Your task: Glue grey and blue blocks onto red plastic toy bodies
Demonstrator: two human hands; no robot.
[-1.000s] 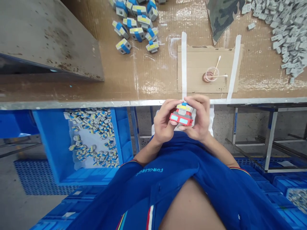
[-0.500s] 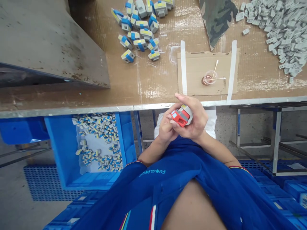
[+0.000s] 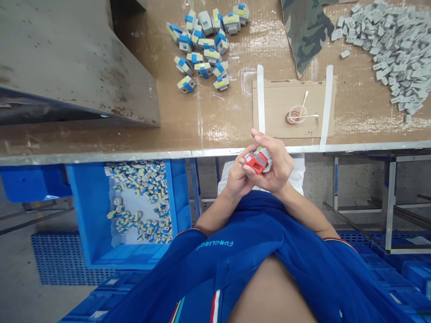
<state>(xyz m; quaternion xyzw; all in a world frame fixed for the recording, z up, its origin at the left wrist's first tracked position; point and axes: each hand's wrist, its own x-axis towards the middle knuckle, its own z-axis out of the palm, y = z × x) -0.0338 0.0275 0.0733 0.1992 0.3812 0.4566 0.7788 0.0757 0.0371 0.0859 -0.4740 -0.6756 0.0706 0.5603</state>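
Both hands meet just in front of the table edge around a small red and grey plastic piece (image 3: pixel 257 163), with a pale patch on its left end and a hollow in its red side. My left hand (image 3: pixel 238 176) is closed on the left end of it. From the right, my right hand (image 3: pixel 278 165) wraps the piece, its thumb and fingers curled about the grey part. A bit of yellow shows at its top; the fingers hide the rest.
Grey blocks with blue and yellow markings (image 3: pixel 203 69) lie on the table, left of a taped cardboard sheet (image 3: pixel 276 125) bearing a small round cup (image 3: pixel 295 115) and cotton swabs. Many small grey parts (image 3: pixel 400 58) are heaped at right. A blue crate (image 3: pixel 81 211) holds more blocks; a metal chute (image 3: pixel 67 54) juts from the left.
The whole view has shifted slightly, so the table things sit a little lower and to the right. My hands keep nearly the same grip on the red and grey piece.
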